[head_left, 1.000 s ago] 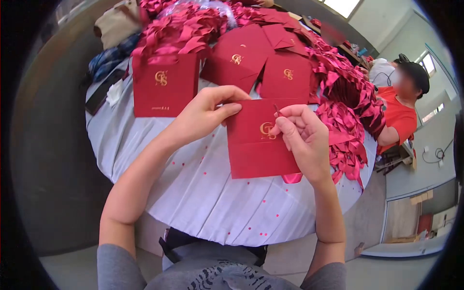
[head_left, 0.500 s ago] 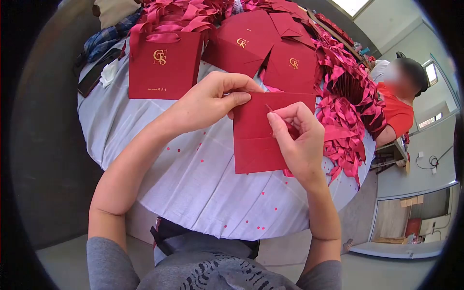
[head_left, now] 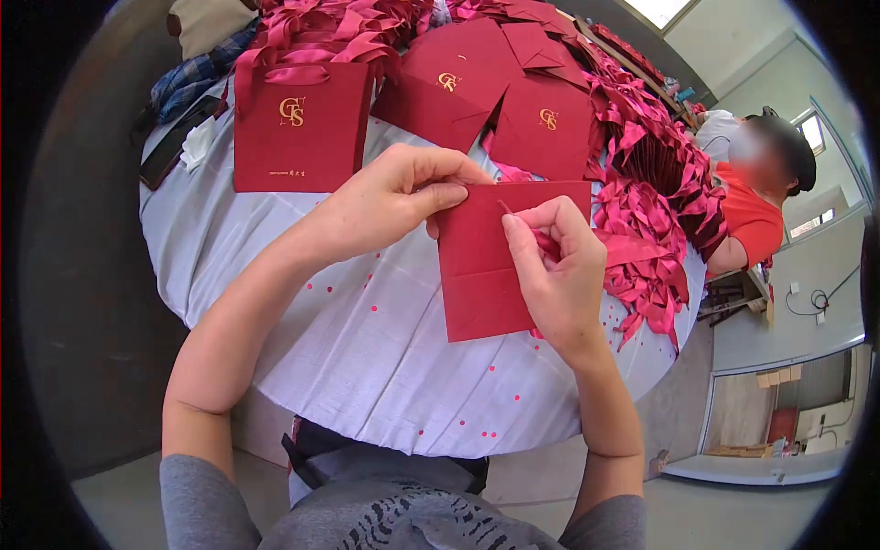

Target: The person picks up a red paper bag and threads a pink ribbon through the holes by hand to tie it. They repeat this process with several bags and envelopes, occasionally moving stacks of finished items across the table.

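Note:
A plain red paper bag (head_left: 472, 298) is in front of me, tilted a little above the white cloth. My left hand (head_left: 408, 197) is closed on its upper left corner, with the thumb on the near face and the fingers partly behind. My right hand (head_left: 561, 275) pinches the end of a red ribbon (head_left: 506, 209) close to the bag's upper edge. More of that ribbon is bunched inside the right palm, mostly hidden by the fingers. Just beyond my left hand stands a finished-looking red gift bag (head_left: 302, 128) with gold lettering and a ribbon handle.
Flat red bags (head_left: 545, 124) and a heap of pink-red ribbons (head_left: 642, 238) cover the table's far and right sides. Small red dots lie scattered on the white tablecloth (head_left: 367, 367). A phone-like dark object (head_left: 174, 151) and a crumpled tissue (head_left: 196, 145) lie left. Another person (head_left: 752, 202) sits at right.
The view has shifted slightly. The bag has tipped a little, and my right hand still pinches the ribbon at a slightly different spot near the top edge. Both grips look the same.

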Available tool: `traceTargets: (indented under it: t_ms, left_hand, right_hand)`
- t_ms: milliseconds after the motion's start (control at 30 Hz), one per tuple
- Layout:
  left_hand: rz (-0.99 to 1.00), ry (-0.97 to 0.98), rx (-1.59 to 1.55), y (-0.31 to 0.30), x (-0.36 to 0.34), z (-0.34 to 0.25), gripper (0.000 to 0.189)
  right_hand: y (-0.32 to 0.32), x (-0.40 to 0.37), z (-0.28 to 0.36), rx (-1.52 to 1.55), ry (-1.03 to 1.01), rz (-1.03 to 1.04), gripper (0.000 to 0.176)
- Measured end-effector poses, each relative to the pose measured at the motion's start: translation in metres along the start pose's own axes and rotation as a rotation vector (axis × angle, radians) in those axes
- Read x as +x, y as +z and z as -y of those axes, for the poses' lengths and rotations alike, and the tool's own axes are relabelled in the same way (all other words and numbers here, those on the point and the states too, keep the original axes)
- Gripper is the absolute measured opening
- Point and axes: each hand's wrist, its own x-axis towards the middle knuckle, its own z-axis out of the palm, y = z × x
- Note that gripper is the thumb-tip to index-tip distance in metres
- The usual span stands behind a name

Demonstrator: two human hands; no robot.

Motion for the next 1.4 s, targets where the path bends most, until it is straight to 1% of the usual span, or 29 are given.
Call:
traceTargets:
  t_ms: [100, 167, 300, 733, 900, 967, 1000, 1067, 1133, 1200, 1267, 1400]
  left_hand:
    - [0.008, -0.003, -0.059, 0.001, 0.000, 0.001, 0.021]
    - [0.011, -0.006, -0.083, 0.002, 0.001, 0.002, 0.020]
    - [0.029, -0.033, -0.129, 0.002, 0.002, 0.003, 0.018]
    - [0.027, -0.055, -0.124, 0.003, 0.002, 0.005, 0.019]
    - [0.041, -0.027, -0.103, 0.003, 0.002, 0.009, 0.019]
    - [0.066, -0.052, -0.097, 0.001, 0.001, 0.006, 0.020]
    - [0.089, -0.076, -0.091, 0.001, 0.001, 0.004, 0.023]
    - [0.079, -0.094, -0.101, 0.003, 0.000, 0.002, 0.024]
    - [0.070, -0.113, -0.110, 0.005, -0.001, 0.001, 0.026]
    - [0.056, -0.099, -0.085, 0.007, -0.001, 0.002, 0.027]
    - [0.042, -0.075, -0.061, 0.009, -0.001, 0.001, 0.027]
    - [0.019, -0.035, -0.026, 0.011, -0.002, 0.003, 0.027]
  right_hand:
    - [-0.003, 0.000, 0.001, -0.003, 0.001, 0.003, 0.013]
    - [-0.002, -0.001, 0.003, 0.074, 0.028, -0.008, 0.013]
    - [-0.004, -0.002, 0.002, 0.071, 0.010, -0.003, 0.014]
    - [-0.001, -0.004, -0.004, 0.004, 0.001, 0.013, 0.014]
    - [0.000, -0.005, -0.003, -0.015, -0.017, 0.019, 0.014]
    - [-0.003, -0.006, -0.002, -0.065, 0.055, 0.105, 0.009]
    - [-0.004, -0.006, -0.001, -0.067, 0.057, 0.103, 0.009]
    - [-0.003, -0.006, 0.000, -0.119, -0.003, 0.088, 0.011]
    - [-0.002, -0.006, 0.001, -0.130, -0.008, 0.073, 0.012]
    - [-0.002, -0.006, 0.003, -0.142, -0.015, 0.057, 0.013]
    - [-0.002, -0.005, 0.004, -0.222, -0.066, 0.039, 0.016]
    - [-0.004, -0.007, 0.009, -0.292, -0.057, 0.054, 0.017]
